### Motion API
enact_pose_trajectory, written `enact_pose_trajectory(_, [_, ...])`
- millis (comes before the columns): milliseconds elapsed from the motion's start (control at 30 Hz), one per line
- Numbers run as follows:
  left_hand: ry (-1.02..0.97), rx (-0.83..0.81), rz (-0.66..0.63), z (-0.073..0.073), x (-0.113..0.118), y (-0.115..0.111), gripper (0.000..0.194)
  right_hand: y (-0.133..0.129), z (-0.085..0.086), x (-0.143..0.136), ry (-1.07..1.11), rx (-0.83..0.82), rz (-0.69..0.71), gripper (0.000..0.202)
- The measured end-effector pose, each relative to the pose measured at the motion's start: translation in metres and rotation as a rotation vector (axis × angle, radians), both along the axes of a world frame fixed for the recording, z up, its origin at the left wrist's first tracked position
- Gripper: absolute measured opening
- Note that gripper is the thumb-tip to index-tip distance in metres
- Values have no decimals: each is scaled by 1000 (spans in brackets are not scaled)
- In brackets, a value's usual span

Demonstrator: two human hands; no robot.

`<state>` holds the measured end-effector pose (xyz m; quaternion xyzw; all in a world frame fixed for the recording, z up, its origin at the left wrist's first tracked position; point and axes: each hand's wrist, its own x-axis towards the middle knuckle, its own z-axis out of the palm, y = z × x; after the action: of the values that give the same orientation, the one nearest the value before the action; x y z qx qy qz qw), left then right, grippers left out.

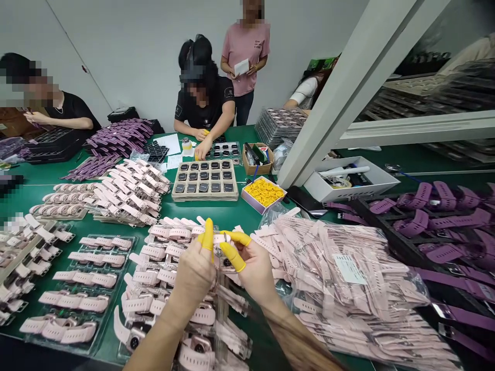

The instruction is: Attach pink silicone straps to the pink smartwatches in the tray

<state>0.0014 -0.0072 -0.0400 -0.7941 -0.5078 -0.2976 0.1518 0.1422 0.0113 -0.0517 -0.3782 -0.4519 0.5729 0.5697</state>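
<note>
Yellow finger cots cover fingertips on both my hands. My left hand (193, 273) and my right hand (255, 270) meet in the centre, closed around a pale pink watch strap (219, 239). Its silver end piece lies between the right fingertips. Just below them shows a dark round watch back (227, 262); whether it joins this strap I cannot tell. Beneath my hands and to the left, a clear tray holds rows of pink-strapped watches (141, 304). Close to my right hand lies a big plastic bag of pink straps (344, 273) with a white label.
Further left are another tray of pink watches (79, 304) and a pink watch pile (127, 193). Ahead stand a tray of dark watch faces (204, 202) and a box of yellow finger cots (263, 195). Purple watches (444, 226) fill the right. Across the table a person (204, 103) works.
</note>
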Motion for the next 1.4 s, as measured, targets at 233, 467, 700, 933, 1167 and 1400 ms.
enact_pose_trajectory(233, [-195,-244,-127,2,-5,-6,40,-1,-8,-3,-76,47,-46,30])
enact_pose_trajectory(467, [-588,-325,-191,10,-2,-9,39,2,-16,2,-486,557,-235,26])
enact_pose_trajectory(700, [-471,-202,9,4,5,-5,20,6,-35,4,-695,711,-269,37])
enact_pose_trajectory(933, [-402,-44,87,11,1,-6,18,8,-41,3,-899,655,-85,23])
enact_pose_trajectory(1167, [-1061,-408,77,14,-7,-8,26,6,-23,7,-735,680,-137,27])
enact_pose_trajectory(1400, [-773,-150,-91,15,-4,-3,19,3,-16,4,-717,698,-104,28])
